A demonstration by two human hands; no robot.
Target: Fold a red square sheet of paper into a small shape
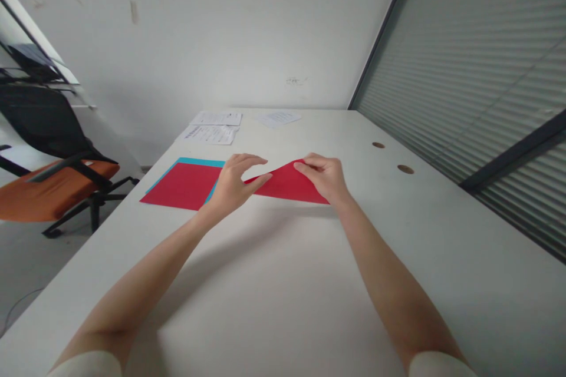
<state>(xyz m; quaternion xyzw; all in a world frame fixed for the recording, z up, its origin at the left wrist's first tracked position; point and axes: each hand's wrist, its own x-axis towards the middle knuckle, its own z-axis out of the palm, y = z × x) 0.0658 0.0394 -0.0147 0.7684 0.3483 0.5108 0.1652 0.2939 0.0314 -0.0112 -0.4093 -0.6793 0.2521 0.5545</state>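
Observation:
A red sheet of paper (287,184) is lifted a little off the white table (283,283), with its white underside curling up at the far edge. My left hand (234,184) pinches its left corner between thumb and fingers. My right hand (325,177) grips its right part, fingers curled over the edge. To the left lies a second red sheet (183,187) flat on a blue sheet (198,162), just beside my left hand.
Printed white papers (212,128) and another white sheet (277,118) lie at the table's far end by the wall. Two round cable holes (405,169) sit to the right. An orange and black office chair (48,171) stands left of the table. Blinds cover the right side.

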